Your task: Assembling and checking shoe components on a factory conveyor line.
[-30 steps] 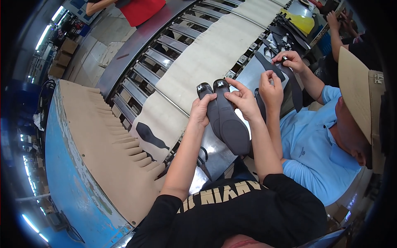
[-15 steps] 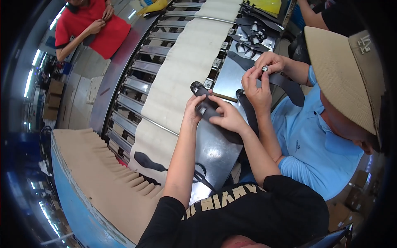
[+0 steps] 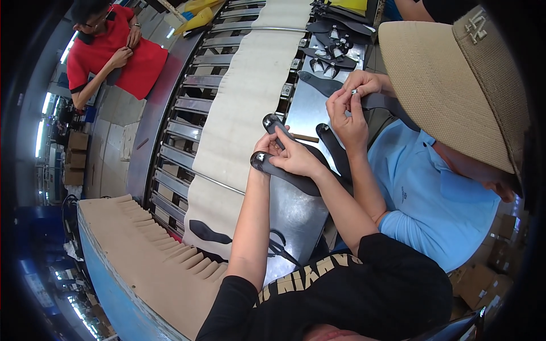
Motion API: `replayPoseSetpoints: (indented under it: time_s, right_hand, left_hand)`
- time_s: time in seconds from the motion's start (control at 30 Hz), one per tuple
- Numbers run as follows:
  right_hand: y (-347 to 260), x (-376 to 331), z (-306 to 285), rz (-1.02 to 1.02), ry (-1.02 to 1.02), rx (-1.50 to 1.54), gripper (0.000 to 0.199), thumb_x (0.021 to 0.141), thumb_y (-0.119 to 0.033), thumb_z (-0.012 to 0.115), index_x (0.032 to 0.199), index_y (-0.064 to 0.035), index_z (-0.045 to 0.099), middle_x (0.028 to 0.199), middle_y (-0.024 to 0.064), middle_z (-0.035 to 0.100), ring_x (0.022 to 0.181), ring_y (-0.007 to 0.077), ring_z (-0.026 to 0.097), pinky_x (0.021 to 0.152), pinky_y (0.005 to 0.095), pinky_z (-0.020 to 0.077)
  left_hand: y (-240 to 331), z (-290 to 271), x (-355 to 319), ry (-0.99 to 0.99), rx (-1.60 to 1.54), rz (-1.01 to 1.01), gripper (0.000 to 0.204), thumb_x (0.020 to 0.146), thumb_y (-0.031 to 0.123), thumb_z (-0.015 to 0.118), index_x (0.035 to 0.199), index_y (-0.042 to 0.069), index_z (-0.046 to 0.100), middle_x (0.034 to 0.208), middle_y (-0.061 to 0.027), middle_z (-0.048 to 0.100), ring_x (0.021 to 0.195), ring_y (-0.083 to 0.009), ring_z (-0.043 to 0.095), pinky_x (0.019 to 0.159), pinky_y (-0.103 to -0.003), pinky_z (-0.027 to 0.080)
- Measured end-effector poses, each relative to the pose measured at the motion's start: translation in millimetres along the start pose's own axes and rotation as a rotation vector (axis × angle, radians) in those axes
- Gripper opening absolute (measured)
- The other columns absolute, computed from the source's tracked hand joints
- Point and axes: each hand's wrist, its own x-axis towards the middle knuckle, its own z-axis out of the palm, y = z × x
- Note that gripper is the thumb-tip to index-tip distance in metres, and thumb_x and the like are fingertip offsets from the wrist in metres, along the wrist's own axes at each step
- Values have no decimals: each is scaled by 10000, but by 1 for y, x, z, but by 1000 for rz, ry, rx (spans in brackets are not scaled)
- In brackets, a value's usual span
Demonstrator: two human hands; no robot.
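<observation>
Two long black insole-shaped pieces are in my hands, each with a rounded, glossy dark end bearing a small pale mark. My left hand (image 3: 266, 143) is closed around the farther black insole (image 3: 272, 121). My right hand (image 3: 299, 157) grips the nearer black insole (image 3: 293, 178), thumb on top; its marked end lies over my left wrist. The right fingers also touch the farther piece. Another black insole (image 3: 335, 149) with a similar end lies just right of my hands. A single black insole (image 3: 207, 232) rests on the cream cloth strip (image 3: 227, 136), left of my forearm.
Scissors (image 3: 280, 249) lie on the metal plate (image 3: 290, 216) near me. Several black pieces (image 3: 335, 45) pile up at the far right. A co-worker in light blue (image 3: 424, 199) handles a small part close on my right. Another person in red (image 3: 119, 57) stands across the slatted roller conveyor (image 3: 187, 105).
The nearer insole has swung left and toward me, so its marked end now sits over my left wrist. My right fingers have moved up toward the farther piece. The view has shifted slightly.
</observation>
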Motion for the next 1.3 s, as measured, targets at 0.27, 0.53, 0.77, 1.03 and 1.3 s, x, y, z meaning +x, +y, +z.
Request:
replayPoseSetpoints:
  time_s: [0.27, 0.53, 0.77, 1.03, 1.3]
  right_hand:
    - [-2, 2, 11, -4, -3, 119, 955, 708, -281, 687, 1453, 64, 200, 826, 168, 674, 787, 231, 667, 817, 277, 486]
    - [2, 4, 13, 19, -35, 126, 932, 723, -236, 679, 1448, 82, 186, 831, 169, 676, 804, 211, 677, 786, 268, 493]
    - [-10, 3, 16, 0, -14, 230, 924, 740, -193, 689, 1451, 87, 170, 907, 165, 681, 794, 168, 669, 745, 246, 500]
    - [-19, -4, 14, 107, -53, 364, 848, 773, -182, 689, 1440, 74, 232, 1067, 160, 624, 866, 145, 647, 778, 234, 489]
    - [-3, 0, 27, 23, -35, 364, 856, 771, -197, 691, 1449, 55, 232, 1082, 131, 629, 937, 146, 635, 841, 239, 472]
  left_hand:
    - [8, -15, -5, -48, 23, -41, 346, 924, 129, 479, 1214, -51, 538, 1124, -166, 634, 1005, -272, 634, 864, -386, 549]
    - [1, -19, -6, 38, 60, 3, 349, 901, 126, 511, 1203, -45, 545, 1155, -156, 627, 1050, -277, 620, 911, -373, 529]
    - [8, -32, -9, 31, 59, 14, 348, 905, 164, 520, 1209, 0, 564, 1137, -122, 644, 1027, -240, 622, 923, -340, 493]
    - [7, -15, -18, 26, 45, 23, 361, 888, 159, 530, 1194, -29, 566, 1150, -132, 640, 1031, -241, 622, 943, -347, 490]
    - [7, -16, -25, 62, 38, 9, 387, 903, 162, 487, 1232, -37, 530, 1169, -147, 631, 1037, -256, 618, 925, -371, 507]
